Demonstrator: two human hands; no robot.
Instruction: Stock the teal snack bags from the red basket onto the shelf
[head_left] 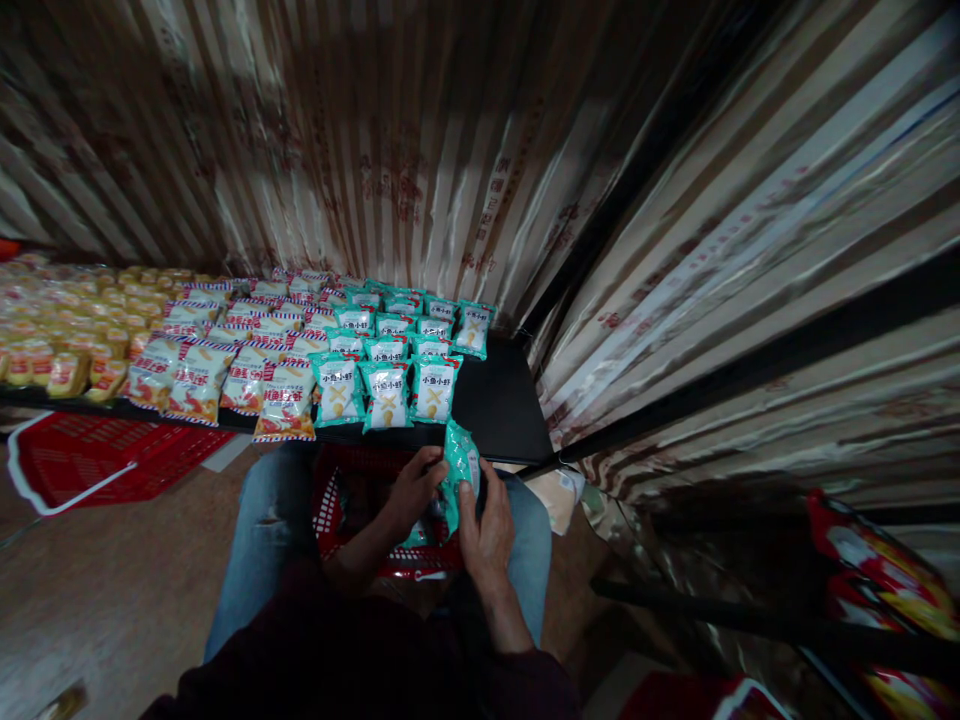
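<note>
Between my two hands a green snack bag (pixel 460 470) is held upright, just in front of the shelf edge. My left hand (pixel 417 490) pinches its left side with the fingertips. On the other side my right hand (pixel 487 520) wraps round it, thumb across the front. Below them a red shopping basket (pixel 328 512) sits between the knees, with a green packet partly visible inside. Rows of matching green and white snack bags (pixel 387 395) stand on the black shelf (pixel 499 400), left of the held one.
Left of the green rows are white and orange snack bags (pixel 285 398), then small yellow packs (pixel 67 370). Another red basket (pixel 112 460) lies on the floor at left. Pleated curtains hang behind and right, with a black bar (pixel 675 400) crossing. Red bags (pixel 885 560) stand lower right.
</note>
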